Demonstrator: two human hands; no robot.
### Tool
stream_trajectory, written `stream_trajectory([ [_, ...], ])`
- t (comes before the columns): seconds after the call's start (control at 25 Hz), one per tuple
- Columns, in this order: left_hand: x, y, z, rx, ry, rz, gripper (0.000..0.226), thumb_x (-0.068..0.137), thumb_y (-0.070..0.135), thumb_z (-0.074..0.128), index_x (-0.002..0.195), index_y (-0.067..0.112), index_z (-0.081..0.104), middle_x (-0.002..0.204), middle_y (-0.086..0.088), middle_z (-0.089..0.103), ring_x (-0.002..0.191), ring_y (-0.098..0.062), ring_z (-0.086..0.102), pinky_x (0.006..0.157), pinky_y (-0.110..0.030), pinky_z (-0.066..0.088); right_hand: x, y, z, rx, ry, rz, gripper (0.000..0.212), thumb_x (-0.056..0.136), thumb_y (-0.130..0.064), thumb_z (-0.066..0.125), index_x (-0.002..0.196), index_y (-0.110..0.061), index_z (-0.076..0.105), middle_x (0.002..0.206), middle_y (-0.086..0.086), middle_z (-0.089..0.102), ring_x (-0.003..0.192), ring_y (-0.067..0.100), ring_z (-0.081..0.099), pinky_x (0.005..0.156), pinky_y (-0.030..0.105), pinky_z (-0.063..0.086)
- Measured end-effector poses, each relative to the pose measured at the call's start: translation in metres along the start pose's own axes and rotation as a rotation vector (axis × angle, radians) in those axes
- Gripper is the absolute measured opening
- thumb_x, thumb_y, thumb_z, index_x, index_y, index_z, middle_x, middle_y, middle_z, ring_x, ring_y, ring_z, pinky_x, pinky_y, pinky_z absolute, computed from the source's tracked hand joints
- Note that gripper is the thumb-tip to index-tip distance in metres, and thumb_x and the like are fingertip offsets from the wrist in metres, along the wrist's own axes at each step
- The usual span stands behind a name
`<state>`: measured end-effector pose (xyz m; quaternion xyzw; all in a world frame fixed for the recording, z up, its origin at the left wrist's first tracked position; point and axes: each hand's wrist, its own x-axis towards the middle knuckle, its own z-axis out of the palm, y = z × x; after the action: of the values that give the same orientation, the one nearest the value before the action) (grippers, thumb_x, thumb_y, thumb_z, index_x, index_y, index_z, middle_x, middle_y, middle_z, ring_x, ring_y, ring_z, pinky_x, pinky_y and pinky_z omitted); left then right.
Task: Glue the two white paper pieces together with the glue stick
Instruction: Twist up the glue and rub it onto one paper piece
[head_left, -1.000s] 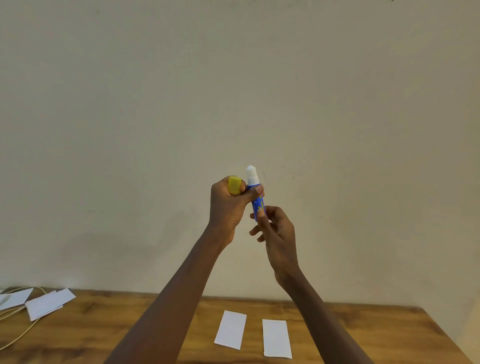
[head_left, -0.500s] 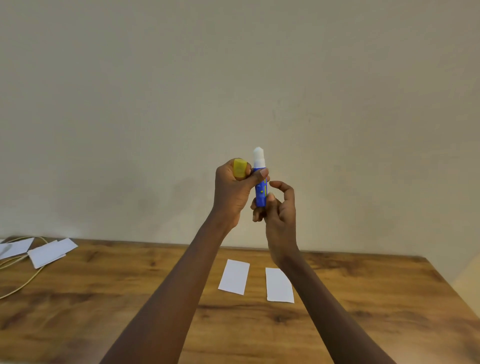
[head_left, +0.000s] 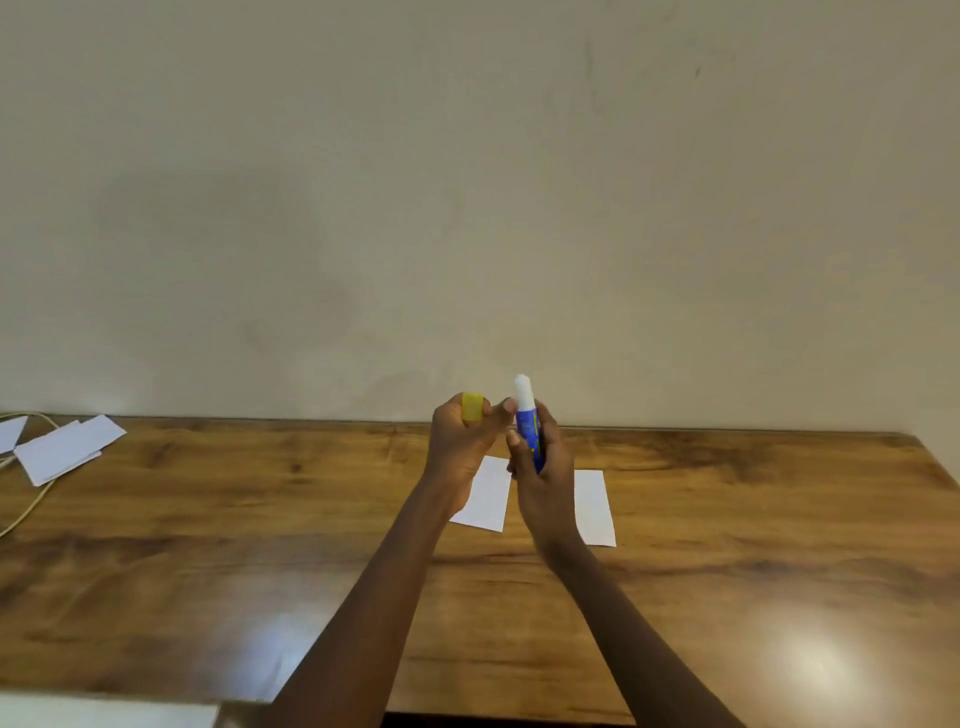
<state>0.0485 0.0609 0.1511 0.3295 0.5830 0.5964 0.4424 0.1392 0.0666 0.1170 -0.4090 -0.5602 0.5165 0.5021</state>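
upright, glue stick (head_left: 529, 431) tip up in right hand (head_left: 543, 480) fingers, left hand (head_left: 460, 447) clenching yellow cap (head_left: 472, 406)

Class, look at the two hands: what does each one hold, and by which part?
The right hand grips the glue stick around its blue barrel, white glue tip up. The left hand holds the yellow cap in its curled fingers.

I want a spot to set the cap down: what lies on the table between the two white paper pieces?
In the head view, only a bare wood strip of the table shows between left paper and right paper; the right hand covers part.
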Motion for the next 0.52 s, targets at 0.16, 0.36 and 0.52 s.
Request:
stream_trajectory([
  [0.16,0.011,-0.050,-0.018,0.167,0.158,-0.165,0.030,0.076,0.025,0.069,0.081,-0.002,0.059,0.074,-0.011,0.060,0.072,-0.022,0.055,0.067,-0.034,0.045,-0.004,0.062,0.024,-0.093,0.117,0.233,0.015,0.090,-0.025,0.045,0.098,-0.014,0.040,0.082,0.007,0.048,0.066,0.012,0.046,0.058,0.017,0.042],
  [0.36,0.008,-0.088,-0.039,0.360,0.283,-0.194,0.023,0.076,0.014,0.065,0.089,-0.004,0.059,0.088,-0.019,0.064,0.078,-0.027,0.058,0.065,-0.030,0.045,-0.003,0.110,0.033,-0.762,-0.169,0.238,0.043,0.084,-0.017,0.058,0.119,-0.006,0.036,0.126,0.013,0.047,0.113,0.025,0.047,0.096,0.034,0.041],
  [0.52,0.001,-0.105,-0.052,0.507,0.355,-0.148,0.017,0.076,0.008,0.064,0.086,-0.003,0.056,0.091,-0.021,0.066,0.081,-0.032,0.059,0.066,-0.032,0.043,-0.002,0.112,-0.003,-0.672,-0.408,0.273,0.048,0.079,-0.007,0.062,0.120,-0.009,0.036,0.126,0.013,0.048,0.115,0.025,0.047,0.090,0.029,0.043],
])
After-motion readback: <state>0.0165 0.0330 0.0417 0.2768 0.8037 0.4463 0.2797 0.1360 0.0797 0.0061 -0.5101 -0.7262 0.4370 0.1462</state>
